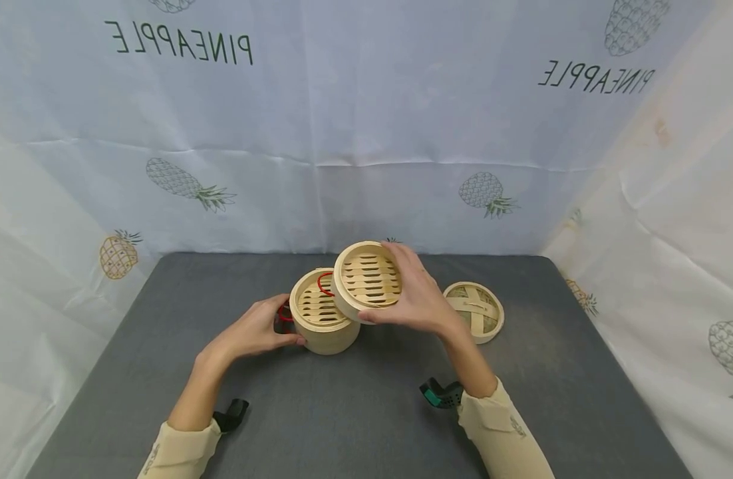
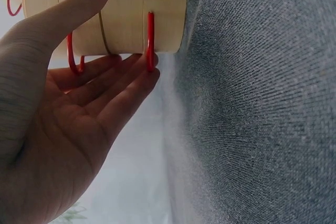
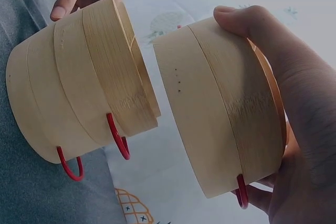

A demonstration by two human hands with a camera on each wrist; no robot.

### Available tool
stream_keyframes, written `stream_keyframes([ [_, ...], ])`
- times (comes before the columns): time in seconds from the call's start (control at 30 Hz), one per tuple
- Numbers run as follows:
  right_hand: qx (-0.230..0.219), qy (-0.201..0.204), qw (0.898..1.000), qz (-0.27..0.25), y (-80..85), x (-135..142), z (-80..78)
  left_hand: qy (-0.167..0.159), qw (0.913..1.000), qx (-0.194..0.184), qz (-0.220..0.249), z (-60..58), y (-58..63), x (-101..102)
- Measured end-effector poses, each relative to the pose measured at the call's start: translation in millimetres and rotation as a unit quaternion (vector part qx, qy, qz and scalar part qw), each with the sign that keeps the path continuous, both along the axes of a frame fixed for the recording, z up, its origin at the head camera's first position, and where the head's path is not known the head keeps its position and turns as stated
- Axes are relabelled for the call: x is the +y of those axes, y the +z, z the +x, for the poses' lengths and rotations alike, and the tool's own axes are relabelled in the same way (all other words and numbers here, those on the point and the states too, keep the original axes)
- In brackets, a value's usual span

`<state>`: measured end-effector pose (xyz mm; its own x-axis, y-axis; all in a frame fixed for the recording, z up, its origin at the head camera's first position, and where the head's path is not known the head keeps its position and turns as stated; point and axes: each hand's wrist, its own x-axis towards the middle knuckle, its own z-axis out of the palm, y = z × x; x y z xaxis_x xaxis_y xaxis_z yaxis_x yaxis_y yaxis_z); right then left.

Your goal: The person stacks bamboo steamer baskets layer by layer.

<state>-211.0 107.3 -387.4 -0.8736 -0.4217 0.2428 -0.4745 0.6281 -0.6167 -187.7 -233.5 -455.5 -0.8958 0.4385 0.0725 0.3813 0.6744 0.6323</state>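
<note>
Two bamboo steamer baskets point(image 1: 326, 341) stand stacked on the table, the slatted base of the upper one showing, red loop handles at their sides. My left hand point(image 1: 253, 329) holds the stack from the left, thumb in front and fingers behind by the red loops point(image 2: 150, 40). A third bamboo steamer basket point(image 3: 207, 103) is raised and tilted in my right hand point(image 1: 419, 294), thumb and fingers spread over its rim. In the right wrist view a gap separates it from the stack; in the head view it overlaps the stack's right side.
A round woven bamboo lid point(image 1: 475, 311) with crossed bands lies on the dark grey table point(image 1: 354, 426) to the right, beyond my right forearm. A white pineapple-print curtain point(image 1: 366, 120) hangs behind the table and along both sides.
</note>
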Motion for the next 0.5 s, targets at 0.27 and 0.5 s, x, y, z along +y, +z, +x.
stream_keyframes([
  [0.27, -0.001, 0.015, 1.000, -0.008, 0.1, -7, -1.7, 0.000, 1.0000, 0.002, 0.001, 0.5, -0.1, -1],
  [0.5, -0.002, 0.013, 1.000, -0.009, -0.7, -12, -2.6, -0.002, 1.0000, -0.001, 0.003, -0.1, 0.6, 0],
])
